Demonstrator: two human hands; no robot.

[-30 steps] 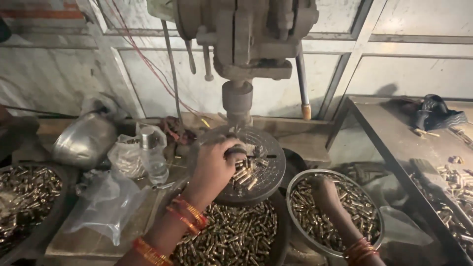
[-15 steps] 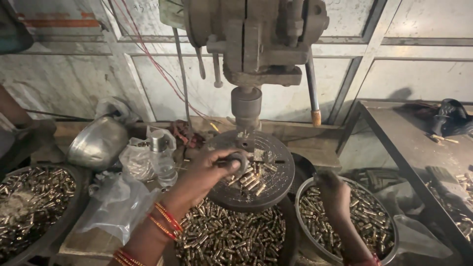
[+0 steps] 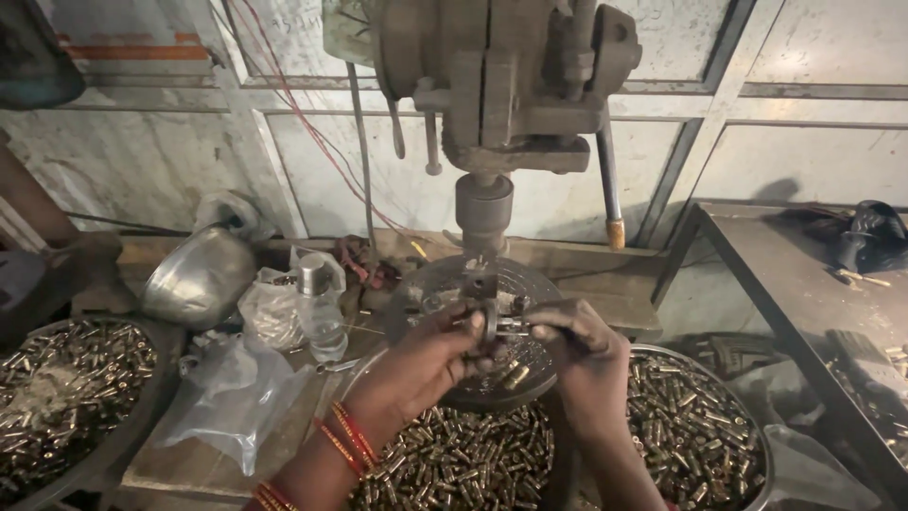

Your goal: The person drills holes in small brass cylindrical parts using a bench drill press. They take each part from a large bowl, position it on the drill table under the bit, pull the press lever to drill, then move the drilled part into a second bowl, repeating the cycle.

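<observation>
My left hand [image 3: 421, 364], with red bangles on the wrist, and my right hand [image 3: 577, 355] meet over the round drill table [image 3: 445, 284]. Between their fingertips they hold a small metal holder with a brass part [image 3: 499, 325] in it. The left fingers grip the holder's disc end, while the right fingers pinch the brass piece from the right. Directly above hangs the drill press spindle [image 3: 483, 210]. A few loose brass parts lie on the round table under my hands.
Pans of small brass parts sit at the lower middle [image 3: 463, 464], at the right [image 3: 695, 431] and at the far left [image 3: 61, 388]. A steel bowl [image 3: 199, 276], plastic bags and a clear bottle [image 3: 317, 303] stand left. A metal bench [image 3: 813, 293] is at the right.
My right hand has risen from the right pan to the drill table and joined the left hand on the small holder. The view has moved closer.
</observation>
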